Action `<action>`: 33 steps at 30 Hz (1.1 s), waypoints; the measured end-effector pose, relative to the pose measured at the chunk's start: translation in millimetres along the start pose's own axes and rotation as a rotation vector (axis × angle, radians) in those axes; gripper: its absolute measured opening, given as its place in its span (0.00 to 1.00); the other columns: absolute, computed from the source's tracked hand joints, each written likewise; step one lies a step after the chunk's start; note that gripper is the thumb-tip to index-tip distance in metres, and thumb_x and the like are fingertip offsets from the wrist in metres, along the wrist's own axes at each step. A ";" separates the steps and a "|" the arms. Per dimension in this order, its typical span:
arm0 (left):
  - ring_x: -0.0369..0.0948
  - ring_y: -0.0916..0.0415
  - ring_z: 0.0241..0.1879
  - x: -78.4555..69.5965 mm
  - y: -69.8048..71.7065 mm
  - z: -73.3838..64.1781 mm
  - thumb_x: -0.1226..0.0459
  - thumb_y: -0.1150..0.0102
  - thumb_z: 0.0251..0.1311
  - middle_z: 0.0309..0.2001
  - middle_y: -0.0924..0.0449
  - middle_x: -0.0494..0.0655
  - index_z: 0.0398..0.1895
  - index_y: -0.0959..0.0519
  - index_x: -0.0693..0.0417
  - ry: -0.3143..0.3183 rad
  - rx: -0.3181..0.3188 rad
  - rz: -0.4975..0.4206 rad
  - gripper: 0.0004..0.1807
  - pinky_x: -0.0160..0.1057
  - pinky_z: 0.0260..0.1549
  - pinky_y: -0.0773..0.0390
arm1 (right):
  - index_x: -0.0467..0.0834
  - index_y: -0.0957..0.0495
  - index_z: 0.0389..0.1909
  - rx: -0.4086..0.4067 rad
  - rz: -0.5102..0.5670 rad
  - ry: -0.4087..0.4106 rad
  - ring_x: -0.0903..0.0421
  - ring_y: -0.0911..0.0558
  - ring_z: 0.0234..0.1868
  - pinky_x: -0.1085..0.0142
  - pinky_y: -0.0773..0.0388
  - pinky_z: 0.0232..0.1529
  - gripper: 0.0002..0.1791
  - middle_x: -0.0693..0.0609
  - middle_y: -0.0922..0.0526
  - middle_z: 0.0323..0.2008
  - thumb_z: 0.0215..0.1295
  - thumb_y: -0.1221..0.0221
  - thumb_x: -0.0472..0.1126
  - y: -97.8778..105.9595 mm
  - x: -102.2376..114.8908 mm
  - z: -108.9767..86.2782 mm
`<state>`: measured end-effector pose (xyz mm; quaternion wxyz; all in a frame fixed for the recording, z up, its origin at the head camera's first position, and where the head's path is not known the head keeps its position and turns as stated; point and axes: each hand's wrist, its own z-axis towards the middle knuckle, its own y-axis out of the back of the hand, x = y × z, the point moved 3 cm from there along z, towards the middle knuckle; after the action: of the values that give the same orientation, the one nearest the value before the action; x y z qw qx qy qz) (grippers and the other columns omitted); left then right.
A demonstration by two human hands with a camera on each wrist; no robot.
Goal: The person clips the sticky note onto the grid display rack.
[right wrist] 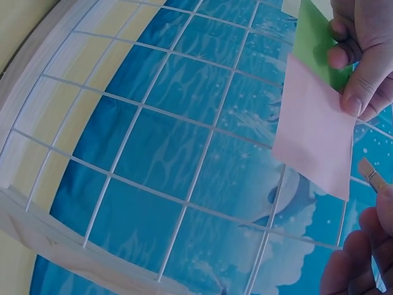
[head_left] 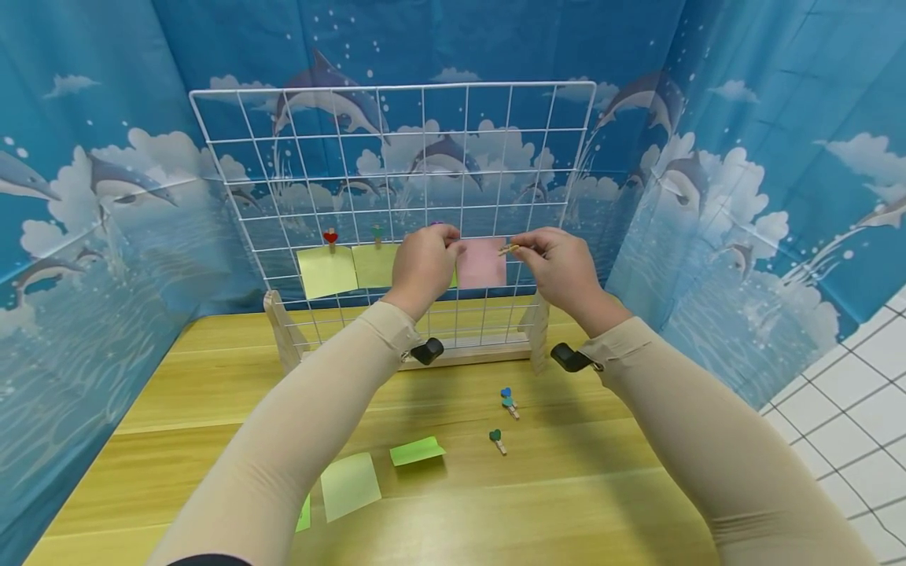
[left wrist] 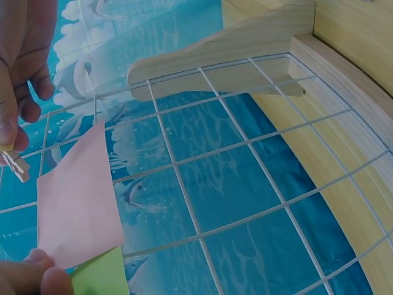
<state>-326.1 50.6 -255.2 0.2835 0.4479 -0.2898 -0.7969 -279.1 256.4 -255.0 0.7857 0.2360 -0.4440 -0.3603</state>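
Note:
My left hand (head_left: pixel 425 263) pinches the upper left corner of a pink paper note (head_left: pixel 483 263) against a white wire grid (head_left: pixel 425 165). In my right hand (head_left: pixel 566 267) a small wooden clothespin (right wrist: pixel 370 174) is pinched between thumb and finger, just beside the note's upper right corner. A green note (right wrist: pixel 316 43) hangs left of the pink one, partly behind my left hand. Further left, two yellow notes (head_left: pixel 327 271) hang from a red heart clothespin (head_left: pixel 330 237) and a green-topped clothespin (head_left: pixel 377 233).
On the wooden table (head_left: pixel 566 503) lie a blue heart clothespin (head_left: pixel 506 392), a teal one (head_left: pixel 508 402) and a dark green one (head_left: pixel 495 435). A pale yellow note (head_left: pixel 351 486) and a folded-looking green note (head_left: pixel 418 451) lie left of them. Dolphin-print curtains (head_left: pixel 750 157) hang behind the grid.

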 end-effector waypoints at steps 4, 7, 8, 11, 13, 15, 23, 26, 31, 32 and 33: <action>0.43 0.13 0.43 -0.1 -0.5 -0.1 0.52 0.43 0.78 0.52 0.10 0.46 0.61 0.15 0.50 0.004 -0.002 0.003 0.18 0.43 0.46 0.13 | 0.45 0.13 0.58 0.002 0.003 -0.007 0.50 0.28 0.26 0.61 0.33 0.25 0.16 0.44 0.15 0.52 0.82 0.44 0.45 0.3 1.1 1.2; 0.42 0.13 0.42 -0.2 -0.9 0.0 0.52 0.43 0.78 0.52 0.10 0.45 0.60 0.15 0.49 0.005 -0.007 0.010 0.18 0.43 0.45 0.13 | 0.45 0.13 0.58 0.001 0.003 -0.013 0.51 0.28 0.25 0.62 0.33 0.25 0.16 0.45 0.15 0.51 0.82 0.44 0.45 0.6 2.0 2.4; 0.42 0.13 0.42 -0.1 -1.0 -0.2 0.52 0.43 0.78 0.52 0.10 0.45 0.60 0.15 0.48 0.006 -0.008 0.014 0.18 0.43 0.45 0.13 | 0.45 0.13 0.58 0.000 0.005 -0.015 0.51 0.28 0.25 0.62 0.33 0.24 0.16 0.45 0.15 0.52 0.82 0.44 0.45 0.5 2.0 3.0; 0.42 0.13 0.42 -0.3 -1.2 -0.2 0.52 0.43 0.78 0.52 0.10 0.45 0.60 0.15 0.48 0.004 -0.013 0.022 0.18 0.43 0.46 0.13 | 0.45 0.13 0.59 -0.007 0.008 -0.014 0.51 0.28 0.25 0.62 0.34 0.24 0.16 0.44 0.14 0.52 0.82 0.44 0.45 0.3 2.8 4.6; 0.42 0.13 0.43 -0.4 -1.3 -0.3 0.52 0.43 0.78 0.52 0.10 0.45 0.60 0.14 0.48 0.003 -0.015 0.023 0.18 0.43 0.46 0.13 | 0.44 0.13 0.59 -0.011 0.013 -0.012 0.51 0.27 0.26 0.63 0.34 0.24 0.16 0.44 0.14 0.53 0.81 0.43 0.45 -0.2 3.5 5.9; 0.42 0.13 0.44 -0.6 -1.2 -0.3 0.52 0.42 0.78 0.52 0.10 0.45 0.60 0.14 0.48 0.003 -0.014 0.023 0.18 0.43 0.47 0.13 | 0.44 0.13 0.59 -0.018 0.013 -0.010 0.51 0.27 0.26 0.63 0.34 0.24 0.16 0.44 0.14 0.53 0.81 0.43 0.45 -0.6 4.1 7.6; 0.42 0.13 0.44 -0.7 -0.5 -0.8 0.52 0.42 0.78 0.52 0.10 0.45 0.61 0.15 0.48 0.009 -0.014 0.018 0.18 0.43 0.46 0.13 | 0.44 0.14 0.59 -0.026 0.009 -0.007 0.51 0.28 0.23 0.64 0.34 0.22 0.17 0.44 0.15 0.53 0.82 0.44 0.46 -1.9 8.1 13.4; 0.42 0.12 0.43 -0.8 -0.1 -1.2 0.52 0.43 0.78 0.52 0.10 0.45 0.61 0.15 0.48 0.010 -0.012 0.018 0.18 0.43 0.45 0.13 | 0.43 0.14 0.60 -0.026 -0.005 -0.003 0.51 0.27 0.25 0.63 0.34 0.23 0.17 0.44 0.15 0.54 0.82 0.44 0.45 -2.8 9.1 15.8; 0.42 0.12 0.42 -0.5 -0.4 -0.9 0.52 0.43 0.78 0.52 0.10 0.45 0.61 0.15 0.48 0.004 -0.010 0.014 0.18 0.43 0.44 0.14 | 0.43 0.15 0.61 -0.023 -0.019 -0.009 0.51 0.23 0.30 0.61 0.32 0.26 0.17 0.43 0.15 0.54 0.82 0.45 0.45 -4.4 11.1 19.7; 0.42 0.12 0.42 -0.3 -0.7 -0.8 0.52 0.43 0.78 0.52 0.10 0.46 0.61 0.15 0.49 0.003 -0.011 0.014 0.18 0.43 0.44 0.14 | 0.44 0.15 0.61 -0.022 -0.023 -0.010 0.51 0.23 0.31 0.61 0.32 0.26 0.17 0.43 0.15 0.54 0.83 0.45 0.45 -4.7 11.3 20.2; 0.42 0.13 0.42 -0.2 -0.8 -0.7 0.52 0.43 0.78 0.52 0.10 0.45 0.61 0.15 0.49 0.002 -0.012 0.013 0.18 0.43 0.44 0.14 | 0.44 0.15 0.61 -0.022 -0.024 -0.010 0.51 0.24 0.30 0.61 0.32 0.25 0.17 0.43 0.15 0.54 0.82 0.45 0.44 -5.0 11.8 20.9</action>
<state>-325.5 51.1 -255.9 0.2917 0.4451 -0.2877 -0.7962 -294.9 243.0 -241.9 0.7815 0.2309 -0.4411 -0.3759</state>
